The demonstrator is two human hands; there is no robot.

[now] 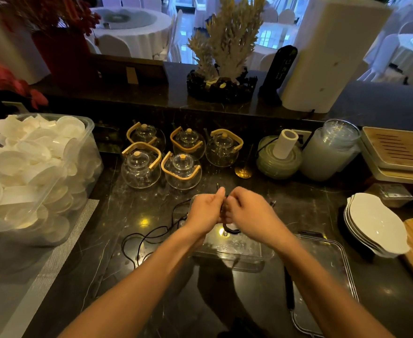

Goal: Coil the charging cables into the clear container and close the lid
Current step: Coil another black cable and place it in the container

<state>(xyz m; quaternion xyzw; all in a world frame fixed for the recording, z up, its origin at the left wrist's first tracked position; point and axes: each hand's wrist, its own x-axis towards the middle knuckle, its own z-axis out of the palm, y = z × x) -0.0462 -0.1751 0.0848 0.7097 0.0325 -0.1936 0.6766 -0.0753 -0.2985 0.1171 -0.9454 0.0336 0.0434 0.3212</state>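
Cable (pixel 229 229) coil mostly hidden by hands (pixel 204 211)

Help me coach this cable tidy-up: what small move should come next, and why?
Probably draw in more slack and wind another loop. Both hands, left hand and right hand, pinch a small coil of thin black charging cable over the clear plastic container, while much cable lies loose on the dark marble counter.

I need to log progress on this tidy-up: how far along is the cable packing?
Early to midway. Both hands, left hand and right hand, are winding a thin black charging cable above the open clear plastic container. A long loose stretch of the cable lies uncoiled on the dark marble counter. The clear lid with black trim lies beside the container, so closing is not yet done.
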